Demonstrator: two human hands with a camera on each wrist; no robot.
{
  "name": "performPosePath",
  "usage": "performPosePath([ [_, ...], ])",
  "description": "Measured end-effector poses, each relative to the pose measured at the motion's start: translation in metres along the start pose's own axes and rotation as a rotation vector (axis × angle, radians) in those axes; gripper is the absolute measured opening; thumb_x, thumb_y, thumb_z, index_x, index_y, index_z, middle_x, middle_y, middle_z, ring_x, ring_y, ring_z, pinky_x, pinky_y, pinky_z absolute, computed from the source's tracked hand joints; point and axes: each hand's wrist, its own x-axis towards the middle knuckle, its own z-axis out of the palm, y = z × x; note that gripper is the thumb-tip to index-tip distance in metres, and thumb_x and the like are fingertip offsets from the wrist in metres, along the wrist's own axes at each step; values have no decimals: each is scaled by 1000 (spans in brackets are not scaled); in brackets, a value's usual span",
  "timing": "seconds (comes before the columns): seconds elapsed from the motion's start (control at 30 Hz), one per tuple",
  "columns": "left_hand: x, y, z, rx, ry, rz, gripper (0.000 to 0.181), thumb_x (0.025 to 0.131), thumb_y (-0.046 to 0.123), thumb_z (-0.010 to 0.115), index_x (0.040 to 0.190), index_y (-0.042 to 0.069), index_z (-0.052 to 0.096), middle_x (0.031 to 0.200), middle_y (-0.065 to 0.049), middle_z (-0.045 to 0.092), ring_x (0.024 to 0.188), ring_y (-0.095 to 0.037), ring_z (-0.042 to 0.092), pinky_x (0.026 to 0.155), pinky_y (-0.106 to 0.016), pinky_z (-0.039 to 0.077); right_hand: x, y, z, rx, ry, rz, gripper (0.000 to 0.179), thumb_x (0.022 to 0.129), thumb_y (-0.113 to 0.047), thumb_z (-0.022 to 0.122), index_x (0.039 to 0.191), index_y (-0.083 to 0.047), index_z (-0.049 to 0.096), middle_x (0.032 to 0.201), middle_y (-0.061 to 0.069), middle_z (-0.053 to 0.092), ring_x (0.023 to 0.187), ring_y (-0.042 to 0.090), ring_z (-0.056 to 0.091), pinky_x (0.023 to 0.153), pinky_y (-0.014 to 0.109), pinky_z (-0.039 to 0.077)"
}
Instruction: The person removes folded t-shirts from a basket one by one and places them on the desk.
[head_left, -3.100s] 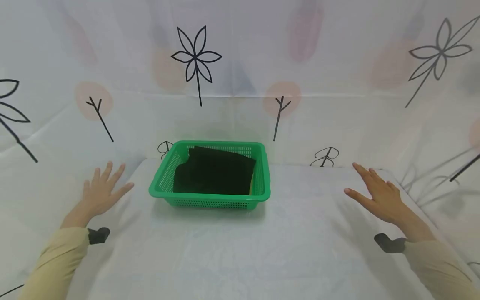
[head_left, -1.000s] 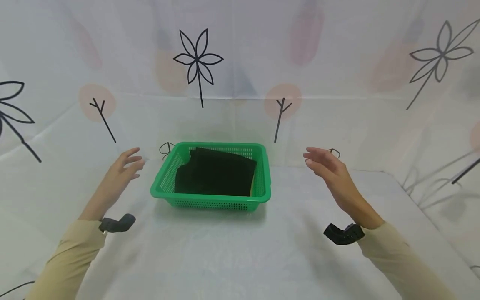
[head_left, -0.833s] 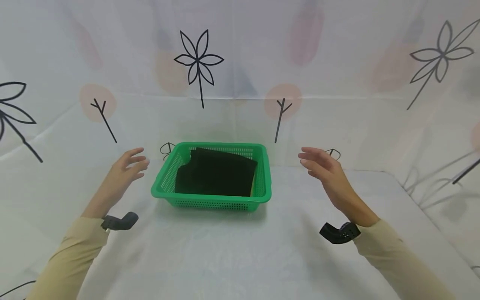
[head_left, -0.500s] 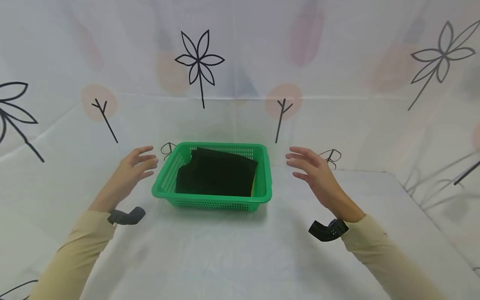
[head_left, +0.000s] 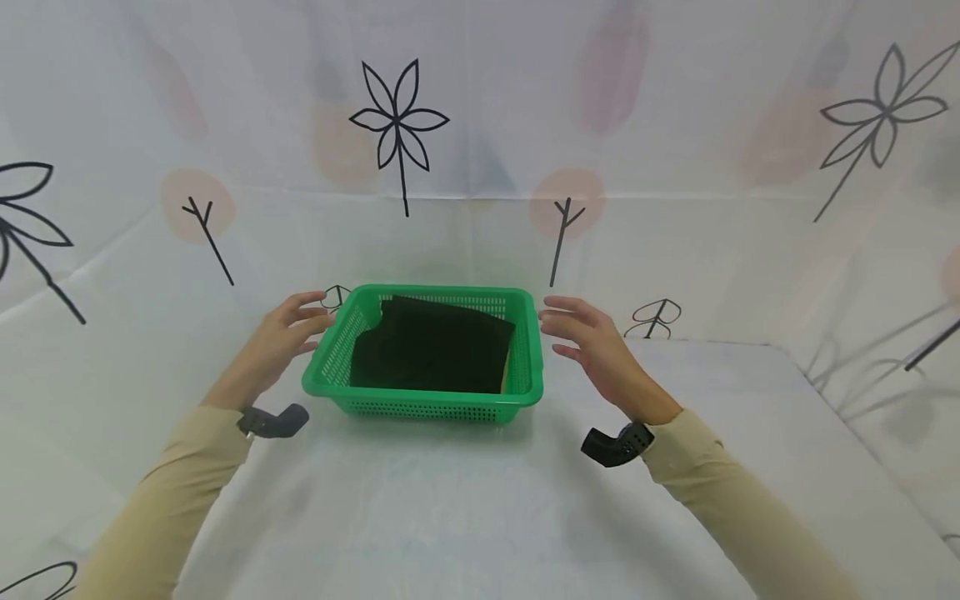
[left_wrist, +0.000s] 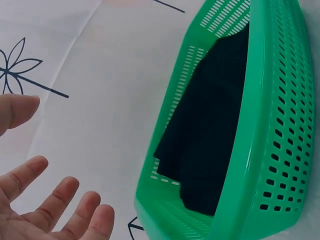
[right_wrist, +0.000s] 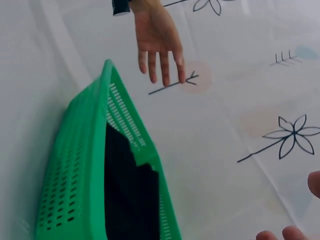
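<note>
A green plastic basket [head_left: 423, 398] with slotted walls stands on the white-covered table. Inside it lies a flat, folded black cloth-like item [head_left: 431, 346], with a thin yellowish edge at its right side. My left hand [head_left: 281, 342] is at the basket's left end, its fingers spread and slightly bent, holding nothing. At the opposite end my right hand [head_left: 592, 350] has its fingertips right at the rim, also relaxed and bare. The left wrist view shows the left hand's fingers [left_wrist: 65, 195] apart from the basket wall.
Behind the basket hangs a white sheet [head_left: 480, 150] printed with black flower outlines and pale blots. The white tabletop [head_left: 450, 508] extends in front and to the right. Each wrist carries a black camera mount [head_left: 618, 446].
Both hands have come inward from far left and far right toward the two ends of the basket. The basket and the black item stay in place.
</note>
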Motion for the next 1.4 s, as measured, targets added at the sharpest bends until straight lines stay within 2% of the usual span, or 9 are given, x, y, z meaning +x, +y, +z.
performPosePath([
  [0.13, 5, -1, 3, -1, -17, -10, 67, 99, 31, 55, 153, 10, 23, 147, -25, 31, 134, -40, 32, 108, -56, 27, 7, 5, 7, 25, 9, 30, 55, 99, -27, 55, 145, -1, 36, 142, 18, 41, 131, 37, 39, 108, 52, 30],
  [0.37, 8, 1, 9, -59, -14, -34, 67, 98, 27, 57, 153, 7, 23, 150, -26, 28, 135, -39, 31, 109, -55, 25, 14, 6, 23, 45, 35, 120, 52, 100, -21, 53, 144, 0, 35, 145, 19, 37, 132, 38, 37, 108, 50, 30],
  [0.63, 17, -10, 14, -159, -5, -32, 63, 98, 22, 58, 151, 5, 26, 148, -26, 31, 133, -41, 33, 110, -52, 25, 27, 13, 38, 84, 53, 129, 52, 99, -17, 55, 144, 0, 37, 141, 20, 42, 131, 36, 40, 108, 48, 31],
  [0.83, 29, -17, 22, -227, 0, -35, 59, 98, 18, 58, 148, 3, 30, 147, -27, 33, 132, -42, 33, 109, -53, 27, 37, 17, 48, 109, 72, 171, 53, 97, -16, 57, 144, -2, 37, 142, 17, 42, 130, 32, 41, 108, 46, 32],
  [1.07, 37, -16, 32, -227, -17, -62, 61, 98, 17, 58, 149, 2, 28, 145, -27, 36, 133, -42, 35, 108, -55, 26, 51, 27, 55, 109, 80, 198, 54, 97, -21, 59, 145, -6, 39, 143, 13, 43, 129, 29, 44, 105, 43, 36],
  [1.4, 46, -19, 40, -236, -5, -106, 61, 97, 14, 57, 150, 2, 27, 147, -27, 31, 135, -41, 31, 109, -54, 26, 66, 38, 57, 124, 79, 235, 54, 97, -21, 59, 145, -7, 39, 143, 13, 44, 129, 30, 42, 106, 45, 34],
])
